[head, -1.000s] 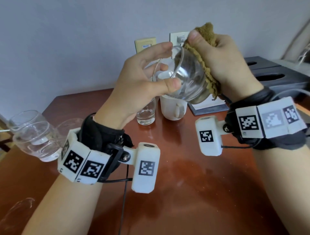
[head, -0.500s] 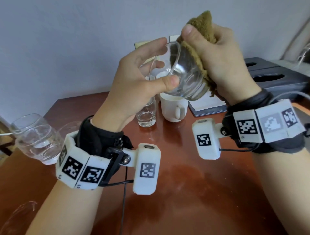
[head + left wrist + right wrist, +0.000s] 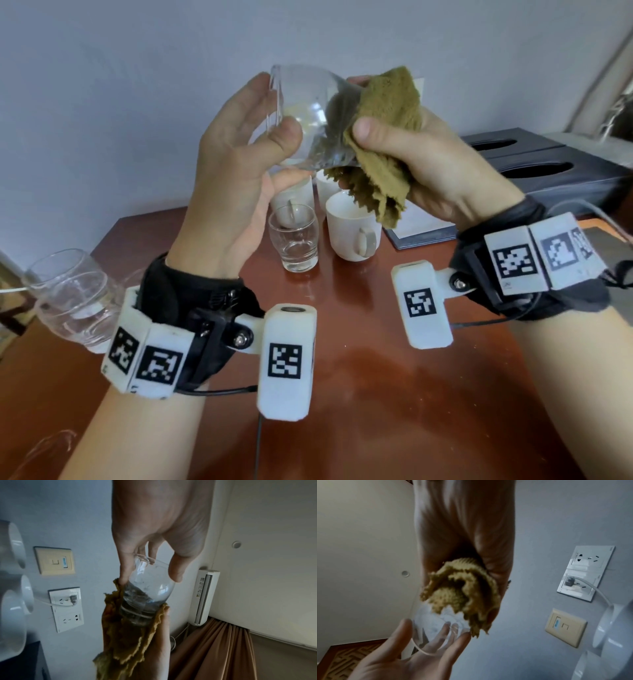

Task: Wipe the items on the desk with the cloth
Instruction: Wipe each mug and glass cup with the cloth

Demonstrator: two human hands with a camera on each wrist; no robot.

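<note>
My left hand (image 3: 239, 144) holds a clear round glass (image 3: 305, 116) tipped on its side above the desk, thumb and fingers curled round its rim end. My right hand (image 3: 424, 150) grips an olive-brown cloth (image 3: 383, 137) and presses it around the glass's base. The left wrist view shows the glass (image 3: 149, 588) between my fingers with the cloth (image 3: 126, 639) wrapped under its bottom. In the right wrist view the bunched cloth (image 3: 462, 593) covers the glass (image 3: 436, 623), with my left hand (image 3: 412, 653) cupped below it.
On the brown desk (image 3: 376, 394) stand a small glass (image 3: 294, 240), a white mug (image 3: 352, 229) and more white cups behind. Two clear glasses (image 3: 68, 294) sit at the left edge. A black box (image 3: 534, 168) and a framed card (image 3: 421, 229) lie at the right.
Both hands have lifted the glass higher and turned it, so its rim now faces up-left. The cloth has slid from behind the glass round to its base.
</note>
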